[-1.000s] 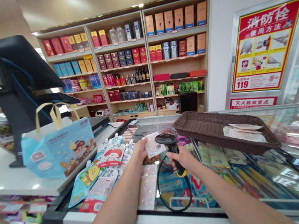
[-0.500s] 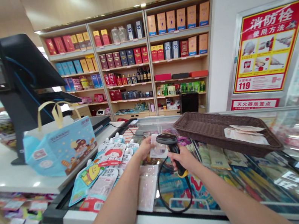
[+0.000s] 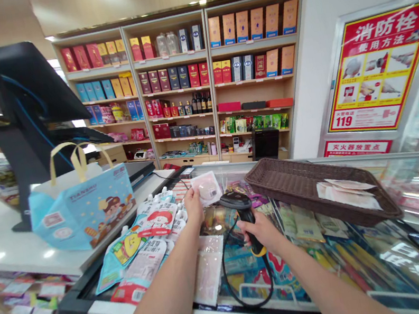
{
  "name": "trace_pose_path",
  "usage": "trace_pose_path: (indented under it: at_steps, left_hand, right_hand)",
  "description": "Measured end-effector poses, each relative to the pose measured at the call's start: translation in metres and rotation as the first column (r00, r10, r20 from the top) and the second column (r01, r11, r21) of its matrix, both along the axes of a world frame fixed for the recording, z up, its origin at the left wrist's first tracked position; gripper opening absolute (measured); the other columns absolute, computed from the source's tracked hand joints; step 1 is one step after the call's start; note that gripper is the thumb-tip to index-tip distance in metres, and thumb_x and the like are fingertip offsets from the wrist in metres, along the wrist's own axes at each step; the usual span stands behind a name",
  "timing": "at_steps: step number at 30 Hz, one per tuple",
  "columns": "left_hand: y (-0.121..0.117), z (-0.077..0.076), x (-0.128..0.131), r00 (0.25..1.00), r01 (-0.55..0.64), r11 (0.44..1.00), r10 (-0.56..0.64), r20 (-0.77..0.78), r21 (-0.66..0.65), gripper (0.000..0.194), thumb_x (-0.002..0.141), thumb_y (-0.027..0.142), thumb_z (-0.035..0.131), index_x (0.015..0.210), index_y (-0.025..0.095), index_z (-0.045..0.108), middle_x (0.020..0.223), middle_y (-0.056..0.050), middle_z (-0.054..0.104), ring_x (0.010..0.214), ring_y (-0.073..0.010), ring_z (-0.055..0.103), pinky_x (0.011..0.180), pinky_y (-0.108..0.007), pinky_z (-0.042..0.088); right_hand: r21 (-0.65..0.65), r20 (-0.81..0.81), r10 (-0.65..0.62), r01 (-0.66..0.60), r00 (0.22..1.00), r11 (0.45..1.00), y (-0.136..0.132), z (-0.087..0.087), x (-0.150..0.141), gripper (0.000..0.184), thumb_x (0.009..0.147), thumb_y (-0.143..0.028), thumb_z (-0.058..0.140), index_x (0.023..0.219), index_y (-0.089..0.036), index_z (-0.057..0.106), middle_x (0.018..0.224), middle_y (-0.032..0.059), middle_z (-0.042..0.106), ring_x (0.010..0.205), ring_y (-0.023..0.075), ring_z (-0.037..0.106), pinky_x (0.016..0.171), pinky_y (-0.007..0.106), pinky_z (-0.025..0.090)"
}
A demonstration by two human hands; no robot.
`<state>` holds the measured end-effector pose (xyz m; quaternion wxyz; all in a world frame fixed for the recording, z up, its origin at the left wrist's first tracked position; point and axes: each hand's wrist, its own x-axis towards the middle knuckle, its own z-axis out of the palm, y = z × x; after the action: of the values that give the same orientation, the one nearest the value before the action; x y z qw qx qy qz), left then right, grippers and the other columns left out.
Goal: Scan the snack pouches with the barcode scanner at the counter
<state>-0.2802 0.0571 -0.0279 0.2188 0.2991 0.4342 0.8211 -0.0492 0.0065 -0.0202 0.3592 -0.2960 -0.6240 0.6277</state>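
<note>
My right hand is wrapped round the handle of a black barcode scanner, its head pointing left and its cable looping down over the glass. My left hand pinches the edge of a small, flat, pale packet with a round shape and a barcode on it. Left of that hand lies a pile of spouted pouches in blue, white and red. A larger flat clear packet rests on the glass top between my forearms.
A brown woven basket holding several flat packets stands on the glass-topped freezer at right. To the left are a blue paper bag and a black checkout screen on a white counter. Shelves of boxes line the back.
My left hand has moved the small packet left and away from the scanner, and the packet's face is now more visible. The scanner stays in my right hand, nearly in place.
</note>
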Motion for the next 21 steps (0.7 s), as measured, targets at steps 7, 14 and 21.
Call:
trace_pose_path:
  at_steps: [7,14,21]
  left_hand:
    - [-0.0025,-0.0032,0.0000,0.993,-0.024,0.997,0.015,-0.121,-0.072,0.035,0.065,0.046,0.061,0.084,0.016,0.062,0.080,-0.002,0.067,0.076,-0.0165,0.060,0.068,-0.025,0.047]
    - [-0.0053,-0.0013,0.0014,0.992,-0.037,0.993,0.023,-0.125,-0.110,0.032,0.068,0.044,0.061,0.086,0.017,0.061,0.081,-0.002,0.067,0.079,-0.0162,0.060,0.066,-0.023,0.046]
    - [-0.0069,0.0025,0.0049,0.999,-0.022,0.994,0.017,-0.051,-0.103,0.026,0.067,0.036,0.061,0.083,0.016,0.062,0.079,-0.003,0.069,0.076,-0.0161,0.063,0.069,-0.025,0.049]
  right_hand:
    - [-0.001,0.010,-0.003,0.003,1.000,1.000,-0.0023,0.0008,-0.0017,0.034,0.064,-0.038,0.067,0.083,-0.020,0.046,0.049,-0.0099,0.051,0.036,0.0083,0.047,0.038,0.022,0.043]
    - [-0.017,0.036,0.005,-0.004,0.999,1.000,-0.0052,0.0064,-0.0010,0.037,0.064,-0.039,0.066,0.088,-0.018,0.049,0.048,-0.0098,0.051,0.037,0.0085,0.046,0.037,0.022,0.043]
    - [-0.039,0.010,-0.005,0.005,1.000,0.999,-0.0020,0.0006,-0.0037,0.038,0.062,-0.041,0.069,0.083,-0.019,0.047,0.049,-0.0091,0.052,0.037,0.0089,0.046,0.038,0.023,0.043]
